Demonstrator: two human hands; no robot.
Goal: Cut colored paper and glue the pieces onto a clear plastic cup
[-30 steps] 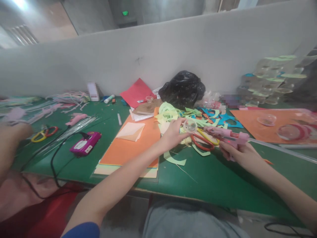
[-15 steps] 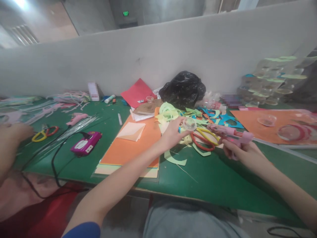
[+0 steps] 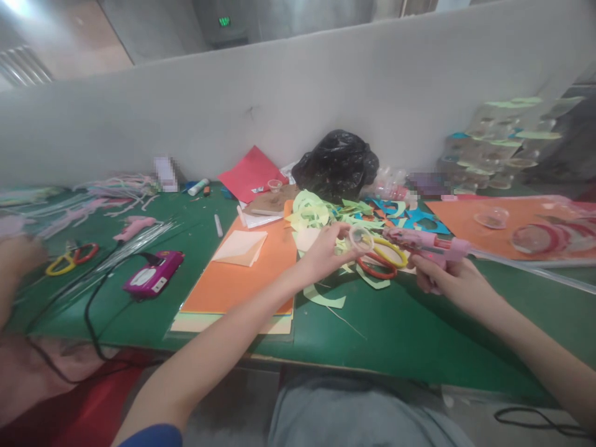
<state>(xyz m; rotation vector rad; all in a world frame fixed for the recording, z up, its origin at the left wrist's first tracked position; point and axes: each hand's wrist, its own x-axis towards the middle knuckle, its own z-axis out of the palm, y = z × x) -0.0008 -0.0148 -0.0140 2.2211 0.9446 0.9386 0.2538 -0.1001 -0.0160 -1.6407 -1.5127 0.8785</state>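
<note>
Between the fingertips of my left hand point(image 3: 325, 251) is a small clear plastic cup point(image 3: 361, 238), held above the paper scraps. My right hand point(image 3: 449, 279) is wrapped round the handle of a pink hot glue gun point(image 3: 426, 243). The gun's nozzle points left, toward the cup, with a small space between them. Just below the cup and nozzle, scissors with yellow and red handles point(image 3: 390, 251) lie on the scraps; their blades are hidden. Green and yellow paper cuttings point(image 3: 311, 211) spread out behind my left hand.
Orange paper sheets point(image 3: 251, 287) are stacked left of centre. A black plastic bag point(image 3: 336, 162) stands by the partition. To the left are a purple power box point(image 3: 154, 274), another glue gun point(image 3: 134, 228), other scissors point(image 3: 72, 257) and a co-worker's hand point(image 3: 21, 256). Clear cups point(image 3: 505, 146) are stacked at right.
The view has shifted slightly, so most things sit a little further left. The cup has tilted in my left hand, its round opening now turned more toward me. Both hands keep their hold.
</note>
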